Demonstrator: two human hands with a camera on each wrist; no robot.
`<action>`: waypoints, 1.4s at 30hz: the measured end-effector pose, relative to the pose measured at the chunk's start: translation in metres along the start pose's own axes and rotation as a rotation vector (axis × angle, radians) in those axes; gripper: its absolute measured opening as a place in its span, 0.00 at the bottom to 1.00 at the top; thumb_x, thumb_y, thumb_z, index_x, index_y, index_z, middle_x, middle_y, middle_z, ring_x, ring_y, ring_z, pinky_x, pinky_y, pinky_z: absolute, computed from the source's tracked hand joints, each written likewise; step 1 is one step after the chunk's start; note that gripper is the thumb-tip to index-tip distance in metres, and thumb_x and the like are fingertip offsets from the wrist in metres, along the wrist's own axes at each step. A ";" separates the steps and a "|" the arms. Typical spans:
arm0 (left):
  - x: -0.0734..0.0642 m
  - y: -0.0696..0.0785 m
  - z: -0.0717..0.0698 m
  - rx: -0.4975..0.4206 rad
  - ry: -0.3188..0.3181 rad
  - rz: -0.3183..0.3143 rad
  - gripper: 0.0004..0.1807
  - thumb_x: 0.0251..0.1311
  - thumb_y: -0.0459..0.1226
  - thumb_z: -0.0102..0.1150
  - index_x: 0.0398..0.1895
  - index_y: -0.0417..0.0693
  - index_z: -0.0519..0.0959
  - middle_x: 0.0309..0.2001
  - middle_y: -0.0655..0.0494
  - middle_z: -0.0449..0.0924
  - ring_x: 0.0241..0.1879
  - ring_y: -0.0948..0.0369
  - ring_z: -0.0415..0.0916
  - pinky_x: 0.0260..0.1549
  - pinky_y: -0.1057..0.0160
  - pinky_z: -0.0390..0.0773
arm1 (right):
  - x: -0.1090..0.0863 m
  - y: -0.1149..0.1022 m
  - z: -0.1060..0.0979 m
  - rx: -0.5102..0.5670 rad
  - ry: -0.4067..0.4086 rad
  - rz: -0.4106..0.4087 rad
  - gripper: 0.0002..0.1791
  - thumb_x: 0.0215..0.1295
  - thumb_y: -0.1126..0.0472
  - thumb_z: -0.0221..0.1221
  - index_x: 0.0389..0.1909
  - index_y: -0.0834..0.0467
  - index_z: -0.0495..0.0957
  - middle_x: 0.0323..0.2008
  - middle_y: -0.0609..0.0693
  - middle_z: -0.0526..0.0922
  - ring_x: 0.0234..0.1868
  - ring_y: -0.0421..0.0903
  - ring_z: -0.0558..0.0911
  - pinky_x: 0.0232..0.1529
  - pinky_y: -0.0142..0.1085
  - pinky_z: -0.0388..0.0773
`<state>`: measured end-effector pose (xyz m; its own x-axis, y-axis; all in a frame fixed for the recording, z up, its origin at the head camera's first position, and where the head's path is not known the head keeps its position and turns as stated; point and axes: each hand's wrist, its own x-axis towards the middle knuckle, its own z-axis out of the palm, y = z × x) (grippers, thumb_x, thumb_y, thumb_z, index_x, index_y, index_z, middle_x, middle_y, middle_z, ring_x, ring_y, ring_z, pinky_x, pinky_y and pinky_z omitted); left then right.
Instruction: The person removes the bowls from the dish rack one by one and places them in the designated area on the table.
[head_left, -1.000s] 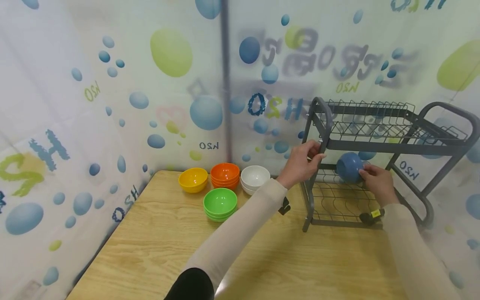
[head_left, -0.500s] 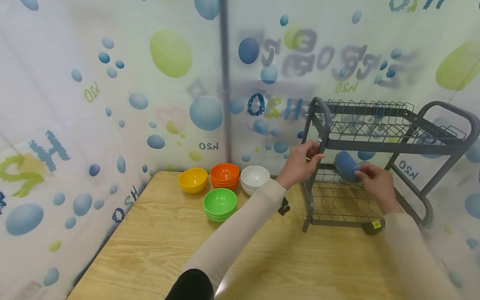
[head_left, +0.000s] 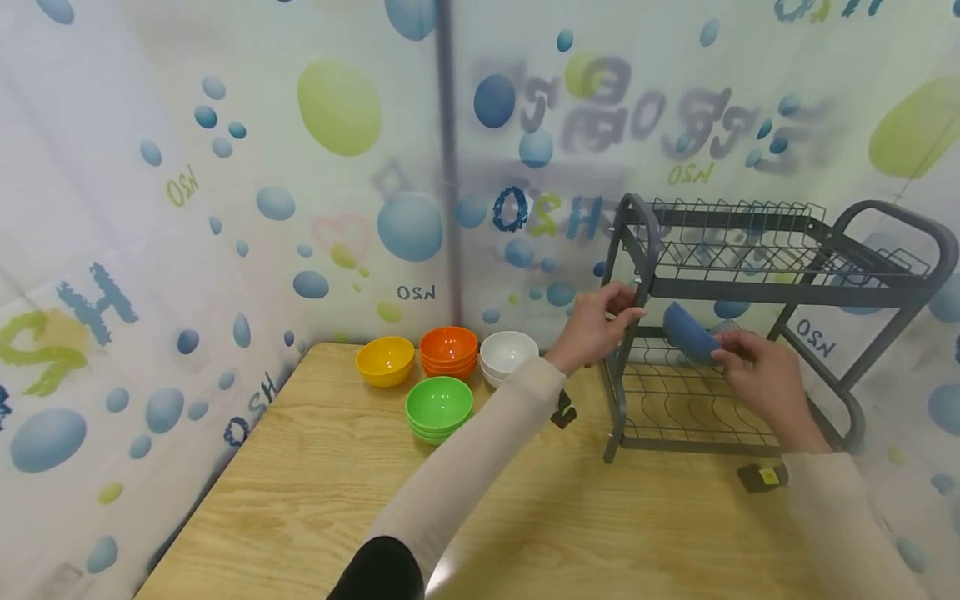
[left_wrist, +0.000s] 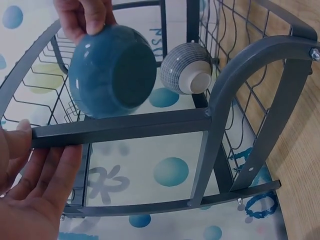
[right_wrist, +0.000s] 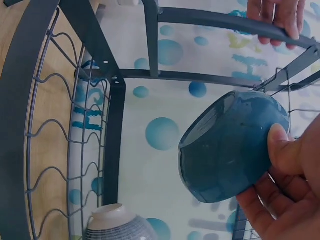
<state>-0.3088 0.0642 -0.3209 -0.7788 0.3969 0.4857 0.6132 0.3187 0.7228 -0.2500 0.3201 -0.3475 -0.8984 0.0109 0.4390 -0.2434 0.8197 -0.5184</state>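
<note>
In the head view my left hand (head_left: 592, 327) holds the left side of a dark grey two-tier dish rack (head_left: 750, 289). Its fingers curl round a bar (left_wrist: 120, 128) in the left wrist view. My right hand (head_left: 765, 383) reaches between the tiers and pinches a blue bowl (head_left: 686, 333), thumb on one side and fingers on the other. The bowl hangs tilted above the lower wire shelf (head_left: 675, 400); the right wrist view shows its outer wall (right_wrist: 232, 150). A white bowl with a fine blue pattern (left_wrist: 187, 67) stands on edge at the lower shelf, mostly hidden by my right hand in the head view.
Left of the rack on the wooden table (head_left: 285, 500) stand a yellow bowl (head_left: 386, 362) and stacks of orange bowls (head_left: 448, 353), white bowls (head_left: 508, 354) and green bowls (head_left: 439, 407). A printed curtain (head_left: 225, 167) hangs behind. The upper tier (head_left: 742, 250) overhangs my right hand.
My right hand has turned the blue bowl further over and moved it slightly left within the rack; its wrist has swung lower. My left hand stays on the rack.
</note>
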 end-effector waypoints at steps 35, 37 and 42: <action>-0.086 -0.014 -0.068 0.083 -0.105 0.189 0.31 0.67 0.46 0.67 0.72 0.57 0.71 0.71 0.57 0.70 0.73 0.61 0.65 0.71 0.54 0.70 | -0.050 -0.076 -0.013 0.136 0.139 -0.632 0.21 0.44 0.83 0.72 0.36 0.58 0.87 0.34 0.48 0.88 0.40 0.30 0.81 0.49 0.13 0.72; -0.092 -0.009 -0.071 0.109 -0.098 0.238 0.31 0.66 0.45 0.69 0.71 0.54 0.72 0.71 0.55 0.70 0.73 0.60 0.65 0.71 0.54 0.70 | -0.050 -0.081 -0.007 0.139 0.130 -0.659 0.21 0.44 0.83 0.72 0.36 0.58 0.87 0.36 0.48 0.88 0.41 0.36 0.83 0.52 0.13 0.71; -0.104 0.003 -0.076 0.170 -0.104 0.351 0.30 0.63 0.43 0.71 0.67 0.47 0.75 0.68 0.52 0.73 0.70 0.58 0.67 0.69 0.59 0.73 | -0.053 -0.095 0.006 0.117 0.101 -0.693 0.24 0.42 0.84 0.72 0.37 0.56 0.86 0.37 0.48 0.87 0.41 0.44 0.84 0.56 0.12 0.69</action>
<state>-0.2365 -0.0412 -0.3321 -0.5059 0.5890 0.6301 0.8595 0.2830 0.4256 -0.1812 0.2381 -0.3258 -0.4859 -0.4333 0.7590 -0.7894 0.5903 -0.1684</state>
